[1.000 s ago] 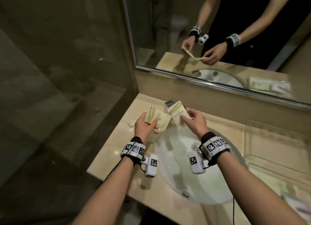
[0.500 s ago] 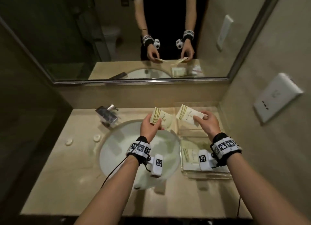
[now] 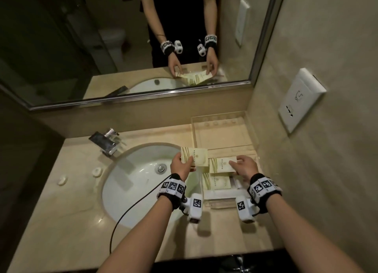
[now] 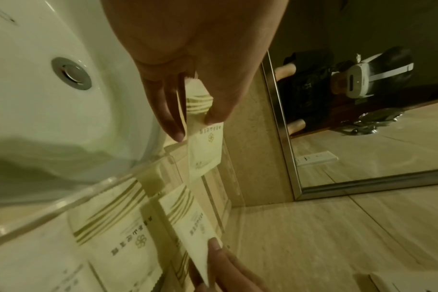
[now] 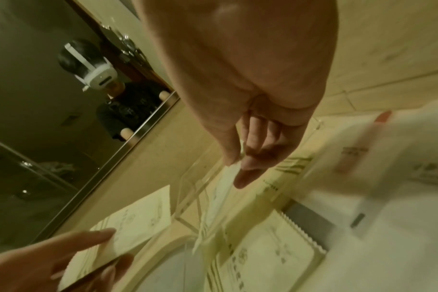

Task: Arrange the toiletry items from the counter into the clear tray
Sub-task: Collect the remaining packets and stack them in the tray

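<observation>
The clear tray (image 3: pixel 223 134) stands on the counter right of the sink, its far compartment bare. A cream packet with gold stripes (image 3: pixel 216 182) lies in the near compartment. My left hand (image 3: pixel 187 160) pinches a like packet (image 3: pixel 196 157) by its striped end, over the basin's right rim beside the tray. My right hand (image 3: pixel 233 166) pinches another packet (image 3: pixel 221 165) low over the near compartment. In the left wrist view thumb and fingers (image 4: pixel 173 118) clamp the left packet (image 4: pixel 205 150). The right wrist view is blurred; my right hand (image 5: pixel 238 170) hangs above the tray wall (image 5: pixel 193 189).
The white basin (image 3: pixel 139 180) and chrome faucet (image 3: pixel 106 143) lie to the left. Two small white round items (image 3: pixel 97 171) (image 3: pixel 62 180) sit on the counter left of the basin. A wall with a socket plate (image 3: pixel 300 99) stands close right of the tray; the mirror is behind.
Both hands carried their packets from near the faucet rightward to the tray. The right packet has come down low over the near compartment; the left packet stops at the tray's left side.
</observation>
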### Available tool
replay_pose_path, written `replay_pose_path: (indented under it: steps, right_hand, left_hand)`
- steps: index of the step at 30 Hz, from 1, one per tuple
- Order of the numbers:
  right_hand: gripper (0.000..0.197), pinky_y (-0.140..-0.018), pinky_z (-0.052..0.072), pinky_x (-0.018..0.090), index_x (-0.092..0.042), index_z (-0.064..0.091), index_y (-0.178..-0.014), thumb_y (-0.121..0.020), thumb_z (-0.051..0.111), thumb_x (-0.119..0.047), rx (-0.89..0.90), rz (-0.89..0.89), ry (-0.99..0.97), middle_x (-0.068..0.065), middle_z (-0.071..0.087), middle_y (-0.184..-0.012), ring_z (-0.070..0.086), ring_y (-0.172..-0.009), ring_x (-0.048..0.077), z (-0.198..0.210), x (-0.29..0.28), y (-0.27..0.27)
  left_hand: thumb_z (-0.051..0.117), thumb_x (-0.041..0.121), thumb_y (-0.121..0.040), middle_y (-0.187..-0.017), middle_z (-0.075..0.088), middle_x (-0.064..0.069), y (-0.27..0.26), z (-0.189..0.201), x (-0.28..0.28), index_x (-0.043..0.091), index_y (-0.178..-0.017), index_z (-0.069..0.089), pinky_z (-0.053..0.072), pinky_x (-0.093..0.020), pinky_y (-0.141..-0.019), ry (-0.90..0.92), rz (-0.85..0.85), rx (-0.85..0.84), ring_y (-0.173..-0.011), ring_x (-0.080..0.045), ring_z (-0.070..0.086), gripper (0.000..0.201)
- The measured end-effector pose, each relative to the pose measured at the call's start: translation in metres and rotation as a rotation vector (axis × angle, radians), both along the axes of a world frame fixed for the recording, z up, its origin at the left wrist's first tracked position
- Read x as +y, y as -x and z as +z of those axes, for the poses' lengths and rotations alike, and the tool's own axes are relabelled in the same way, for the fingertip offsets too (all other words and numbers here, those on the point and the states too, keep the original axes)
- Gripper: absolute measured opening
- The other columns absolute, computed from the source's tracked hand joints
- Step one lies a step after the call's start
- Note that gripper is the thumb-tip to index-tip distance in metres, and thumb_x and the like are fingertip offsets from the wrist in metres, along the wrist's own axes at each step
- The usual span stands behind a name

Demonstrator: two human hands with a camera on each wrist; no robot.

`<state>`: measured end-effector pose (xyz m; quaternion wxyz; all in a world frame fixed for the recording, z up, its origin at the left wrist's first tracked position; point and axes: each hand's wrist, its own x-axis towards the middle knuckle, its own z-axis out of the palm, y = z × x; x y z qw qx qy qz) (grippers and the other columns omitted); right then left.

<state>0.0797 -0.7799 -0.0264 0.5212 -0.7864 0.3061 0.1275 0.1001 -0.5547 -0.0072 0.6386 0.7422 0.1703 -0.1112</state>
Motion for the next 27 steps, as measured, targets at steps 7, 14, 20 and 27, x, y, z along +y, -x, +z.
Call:
replay_pose_path:
  steps: [7,14,20,27]
  right_hand:
    - [0.039,-0.100,0.049,0.042,-0.007,0.062,-0.116,-0.082,0.075,-0.022,0.052,0.005,0.094,0.014,0.067,-0.119,0.061,-0.112,0.032,-0.018,0.022,-0.013]
    - [0.030,-0.092,0.051,0.036,-0.011,0.064,-0.104,-0.082,0.074,-0.029,0.101,0.098,0.253,0.011,0.068,-0.111,0.063,-0.104,0.030,-0.019,0.033,-0.017]
    - [0.035,-0.090,0.050,0.037,-0.013,0.061,-0.105,-0.082,0.072,-0.037,0.126,0.178,0.350,0.007,0.067,-0.109,0.062,-0.103,0.028,-0.017,0.030,-0.015]
    - [0.023,-0.082,0.053,0.037,-0.007,0.064,-0.097,-0.090,0.066,-0.029,-0.112,-0.006,0.171,0.012,0.070,-0.102,0.064,-0.088,0.026,-0.004,0.022,-0.022]
  left_hand:
    - [0.060,0.012,-0.090,-0.104,0.068,-0.016,-0.001,-0.006,0.023,0.004,-0.111,0.057,0.060,-0.036,-0.070,-0.052,0.063,-0.003,-0.078,-0.024,0.067,0.022]
    - [0.061,0.012,-0.090,-0.106,0.068,-0.018,-0.001,-0.013,0.037,0.005,-0.111,0.058,0.059,-0.034,-0.069,-0.075,0.072,-0.006,-0.083,-0.028,0.068,0.023]
    - [0.063,0.011,-0.088,-0.109,0.068,-0.017,-0.005,-0.013,0.032,0.002,-0.119,0.056,0.056,-0.023,-0.059,-0.061,0.029,-0.003,-0.078,-0.024,0.067,0.032]
    - [0.063,0.012,-0.089,-0.111,0.070,-0.016,-0.016,-0.005,0.009,0.002,-0.120,0.059,0.055,-0.020,-0.062,-0.021,-0.114,0.009,-0.085,-0.019,0.067,0.032]
